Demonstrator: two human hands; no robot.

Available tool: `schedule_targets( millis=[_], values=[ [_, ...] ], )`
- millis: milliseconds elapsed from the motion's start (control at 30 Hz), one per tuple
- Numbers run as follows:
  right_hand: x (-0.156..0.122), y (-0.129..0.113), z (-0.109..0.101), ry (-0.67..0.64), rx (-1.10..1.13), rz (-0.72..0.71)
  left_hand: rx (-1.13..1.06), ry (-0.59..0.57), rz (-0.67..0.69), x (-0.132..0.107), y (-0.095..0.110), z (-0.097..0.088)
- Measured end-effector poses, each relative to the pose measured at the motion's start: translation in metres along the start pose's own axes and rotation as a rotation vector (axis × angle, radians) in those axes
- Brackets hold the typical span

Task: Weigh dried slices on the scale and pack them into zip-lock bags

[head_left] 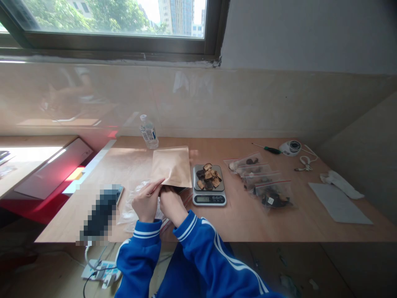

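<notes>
A brown kraft paper bag (172, 165) lies on the table, its near edge lifted slightly. My left hand (146, 201) pinches that edge at its left corner. Close beside it, my right hand (173, 206) reaches to the same edge; its fingertips are hidden under or inside the bag. To the right stands a digital kitchen scale (209, 200) with dried brown slices (211, 176), perhaps mushroom, piled on its plate. Clear plastic bags (132, 209) lie crumpled under and beside my hands.
Several zip bags (274, 192) with dark and pale pieces lie right of the scale. Behind them are a screwdriver (272, 150) and a dome camera (290, 147). A water bottle (149, 134) stands at the back, a phone (102, 213) lies left, and a power strip (101, 271) hangs below.
</notes>
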State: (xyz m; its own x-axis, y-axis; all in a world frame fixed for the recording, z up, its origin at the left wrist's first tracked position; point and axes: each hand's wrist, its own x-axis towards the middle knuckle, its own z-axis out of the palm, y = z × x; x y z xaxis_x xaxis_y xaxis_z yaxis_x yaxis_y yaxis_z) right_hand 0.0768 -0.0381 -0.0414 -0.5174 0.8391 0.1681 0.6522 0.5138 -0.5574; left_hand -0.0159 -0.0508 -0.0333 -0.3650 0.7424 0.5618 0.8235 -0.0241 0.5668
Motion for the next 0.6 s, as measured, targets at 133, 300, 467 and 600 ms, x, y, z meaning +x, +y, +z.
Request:
schedule_targets(
  millis=[133,300,467,600],
  values=[
    [-0.031,0.000,-0.009,0.168,0.303,-0.144,0.040,0.010,-0.095,0.023,-0.010,0.010],
    [-0.083,0.012,-0.016,0.288,0.488,-0.046,0.022,-0.109,-0.072,0.031,-0.024,0.017],
    [-0.112,0.030,-0.027,0.217,0.468,0.033,-0.074,-0.342,-0.019,-0.030,-0.020,-0.009],
    [-0.121,0.037,-0.033,0.160,0.422,0.096,-0.013,-0.505,0.127,-0.076,-0.020,-0.021]
  ],
)
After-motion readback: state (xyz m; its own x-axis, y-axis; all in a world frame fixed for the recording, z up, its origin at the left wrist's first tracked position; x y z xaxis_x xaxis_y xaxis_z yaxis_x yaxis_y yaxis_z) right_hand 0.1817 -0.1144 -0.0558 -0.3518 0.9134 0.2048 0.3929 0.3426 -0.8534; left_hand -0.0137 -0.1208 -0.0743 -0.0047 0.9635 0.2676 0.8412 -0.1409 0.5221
